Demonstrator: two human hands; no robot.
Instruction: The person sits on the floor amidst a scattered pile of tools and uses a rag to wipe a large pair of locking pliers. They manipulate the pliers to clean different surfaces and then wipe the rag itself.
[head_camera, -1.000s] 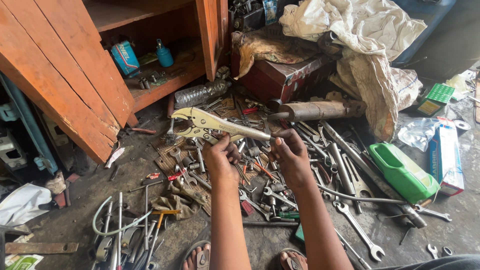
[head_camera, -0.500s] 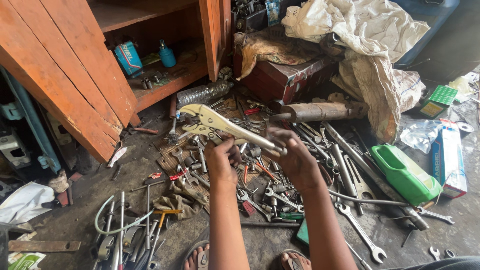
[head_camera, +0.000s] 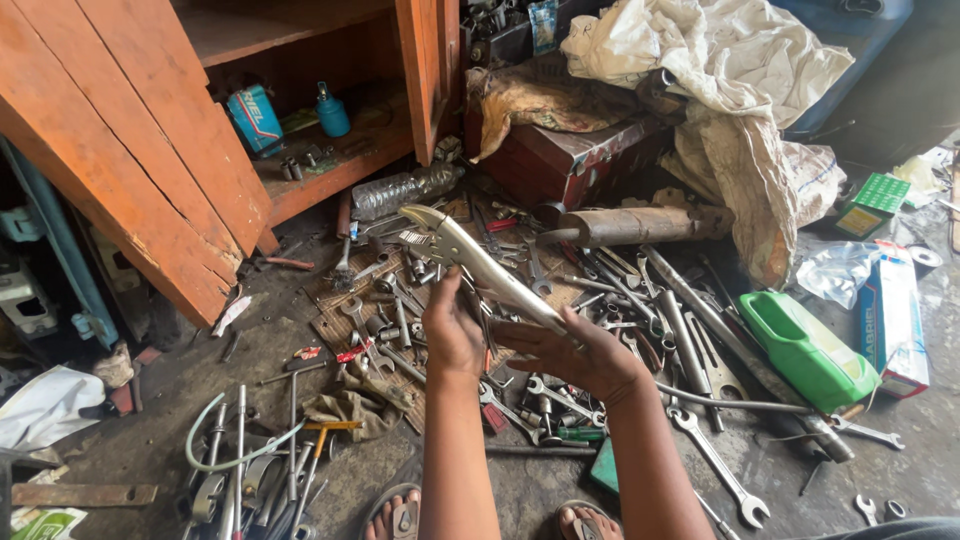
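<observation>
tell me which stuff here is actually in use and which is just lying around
In use:
locking pliers, held up off the floor
left hand on its lower handle
right hand under its handle end

Lying about:
green container
plastic bottle
loose spanners
red metal box

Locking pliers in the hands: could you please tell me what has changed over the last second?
The silver locking pliers swung from nearly level to steeply tilted, jaws up. The right hand dropped beneath the handle end and opened flat. The left hand kept its grip; the floor tools stayed put.
</observation>
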